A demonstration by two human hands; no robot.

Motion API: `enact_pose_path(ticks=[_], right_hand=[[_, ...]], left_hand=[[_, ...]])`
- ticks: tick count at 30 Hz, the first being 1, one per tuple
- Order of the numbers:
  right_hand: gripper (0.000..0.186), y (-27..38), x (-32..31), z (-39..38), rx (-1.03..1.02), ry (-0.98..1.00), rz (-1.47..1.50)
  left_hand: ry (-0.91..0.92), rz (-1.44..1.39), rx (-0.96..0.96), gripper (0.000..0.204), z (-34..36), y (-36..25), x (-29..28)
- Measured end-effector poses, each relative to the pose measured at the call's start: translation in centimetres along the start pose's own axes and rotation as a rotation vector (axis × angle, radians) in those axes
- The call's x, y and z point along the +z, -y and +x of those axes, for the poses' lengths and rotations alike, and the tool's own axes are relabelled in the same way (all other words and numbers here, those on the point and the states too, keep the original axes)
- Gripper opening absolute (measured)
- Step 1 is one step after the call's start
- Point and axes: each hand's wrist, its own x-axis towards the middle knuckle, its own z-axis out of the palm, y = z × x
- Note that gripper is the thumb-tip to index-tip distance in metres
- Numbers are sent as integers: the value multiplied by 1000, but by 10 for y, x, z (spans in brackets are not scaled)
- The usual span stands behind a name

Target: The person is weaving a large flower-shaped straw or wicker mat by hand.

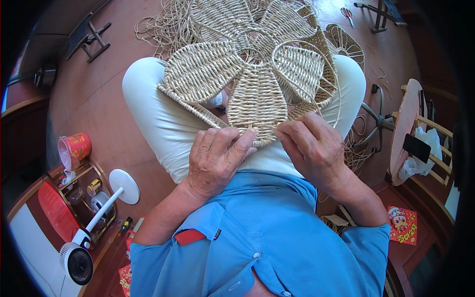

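A flower-shaped woven straw basket (pixel 258 99) with several petal panels rests across my lap. My left hand (pixel 215 153) is closed on the rim at the tip of the nearest petal, thumb pressed on the weave. At the right side of that same tip, my right hand (pixel 315 146) has its thumb and fingers pinched together. What lies between those fingertips is hidden. A thin loop of straw cord (pixel 338 94) curves over the right petals and drops out of sight near my right hand.
A heap of loose straw cord (pixel 166 27) lies beyond the basket. Red-handled scissors (pixel 347 16) and a smaller woven piece (pixel 346 44) are on the floor. At left stand a white fan (pixel 79 262) and a red bucket (pixel 74 150); a phone (pixel 416 147) is at right.
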Motion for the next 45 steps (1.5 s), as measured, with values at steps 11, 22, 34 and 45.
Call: enact_pose_path(ticks=[11,22,34,45], right_hand=[[10,1,17,10,326,142,351],[8,6,14,15,355,150,314],[9,5,15,15,351,152,298],[17,7,21,26,95,107,132]], left_hand=[[167,-897,-859,56,38,18,-45],[755,-1382,-1088,59,76,43,-35],[618,-1335,-1165,72,71,37,-43],[546,-1455,-1195,72,66,42,-37]])
